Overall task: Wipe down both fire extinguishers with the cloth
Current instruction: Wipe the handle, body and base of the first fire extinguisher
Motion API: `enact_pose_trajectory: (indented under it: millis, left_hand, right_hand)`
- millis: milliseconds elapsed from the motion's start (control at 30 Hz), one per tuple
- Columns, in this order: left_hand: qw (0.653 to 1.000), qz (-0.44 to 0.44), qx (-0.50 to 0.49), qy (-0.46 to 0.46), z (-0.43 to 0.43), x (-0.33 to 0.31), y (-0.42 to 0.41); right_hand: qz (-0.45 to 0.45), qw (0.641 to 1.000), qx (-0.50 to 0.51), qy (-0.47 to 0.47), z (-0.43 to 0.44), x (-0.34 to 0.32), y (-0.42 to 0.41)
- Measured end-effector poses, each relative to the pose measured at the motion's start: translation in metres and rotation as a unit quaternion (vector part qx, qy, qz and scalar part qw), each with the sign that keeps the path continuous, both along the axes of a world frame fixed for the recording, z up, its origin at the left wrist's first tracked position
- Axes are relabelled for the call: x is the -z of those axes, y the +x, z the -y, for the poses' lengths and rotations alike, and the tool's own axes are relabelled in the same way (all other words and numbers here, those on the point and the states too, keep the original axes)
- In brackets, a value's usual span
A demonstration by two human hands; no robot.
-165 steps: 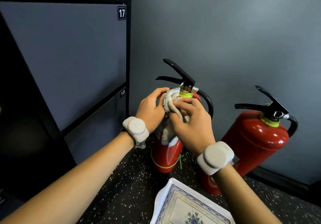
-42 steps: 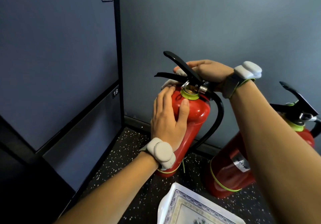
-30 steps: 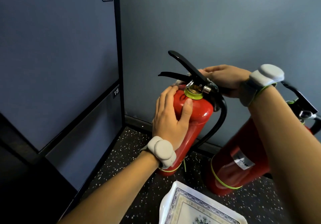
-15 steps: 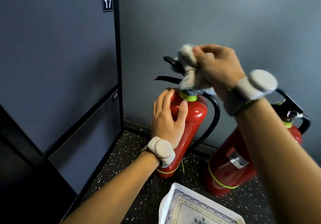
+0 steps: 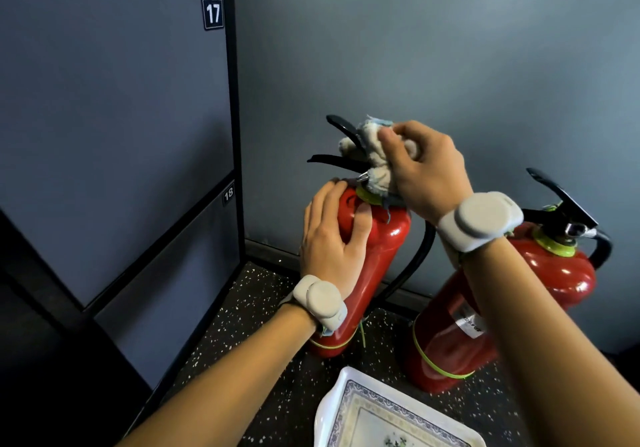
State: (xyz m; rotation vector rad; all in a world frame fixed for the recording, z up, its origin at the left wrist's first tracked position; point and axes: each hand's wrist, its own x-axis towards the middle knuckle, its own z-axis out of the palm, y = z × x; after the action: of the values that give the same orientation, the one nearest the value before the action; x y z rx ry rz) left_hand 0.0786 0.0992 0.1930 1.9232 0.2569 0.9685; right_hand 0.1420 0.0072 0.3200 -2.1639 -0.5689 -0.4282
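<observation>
Two red fire extinguishers stand on the speckled floor against the grey wall. My left hand [image 5: 334, 238] wraps round the shoulder of the left extinguisher [image 5: 377, 259], fingers curled over its top. My right hand [image 5: 427, 172] grips a bunched pale cloth [image 5: 372, 155] and presses it over that extinguisher's black handles and valve. The right extinguisher [image 5: 561, 273] leans toward the wall, partly hidden behind my right forearm; no hand touches it.
A white patterned tray [image 5: 349, 408] lies on the floor in front of the extinguishers. Grey locker panels numbered 17 [image 5: 212, 13] and 18 [image 5: 228, 194] fill the left side. The grey wall [image 5: 450, 48] stands close behind.
My right hand came from behind the valve to the top of the handles with the cloth, then moved slightly lower and toward me. My left hand has stayed on the extinguisher's shoulder.
</observation>
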Motion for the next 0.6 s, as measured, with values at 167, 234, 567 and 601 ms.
enact_pose_trajectory:
  millis: [167, 234, 567, 601]
  left_hand:
    - [0.999, 0.007, -0.034, -0.004, 0.004, 0.002, 0.005]
    - [0.999, 0.009, -0.035, -0.008, 0.003, 0.002, 0.005]
    - [0.999, -0.004, 0.031, -0.021, -0.011, -0.008, -0.006]
    - [0.999, 0.004, 0.03, -0.032, -0.014, -0.012, -0.008]
  right_hand:
    - [0.022, 1.0, -0.015, -0.001, -0.032, -0.013, -0.004]
    - [0.035, 0.999, -0.039, -0.009, -0.053, -0.022, -0.001]
    - [0.018, 0.999, 0.002, 0.043, -0.018, -0.003, -0.008]
    - [0.01, 0.998, 0.016, 0.059, -0.011, 0.002, -0.011]
